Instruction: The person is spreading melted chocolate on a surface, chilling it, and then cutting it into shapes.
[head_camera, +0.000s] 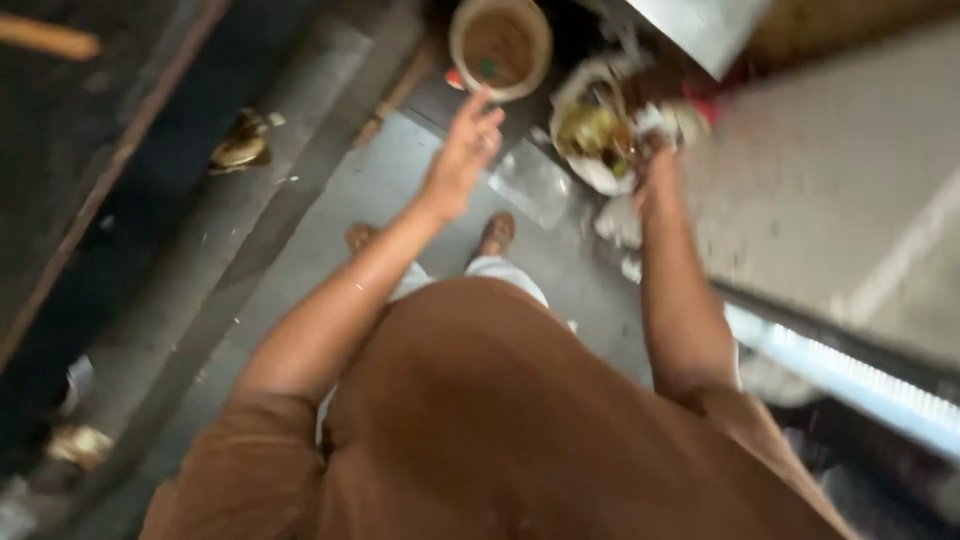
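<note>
Gripping cannot be confirmed for the right hand: in the head view it reaches into blurred scraps at the rim of a white round bowl holding greenish-yellow food waste, and whether its fingers close on anything cannot be told. Left hand is spread open, fingers extended, holding nothing; its fingertips lie just below the rim of a tan round bucket with brownish contents, contact uncertain. Bucket and bowl sit side by side on the grey concrete floor, at the top of the frame, ahead of the person's two feet. A clear flat plastic sheet lies on the floor between the hands, just beside the bowl. A grey speckled stone counter runs along the right side, near the right forearm. A small brass-coloured object sits on the raised ledge to the left, well apart from both hands. Image is motion-blurred throughout.
</note>
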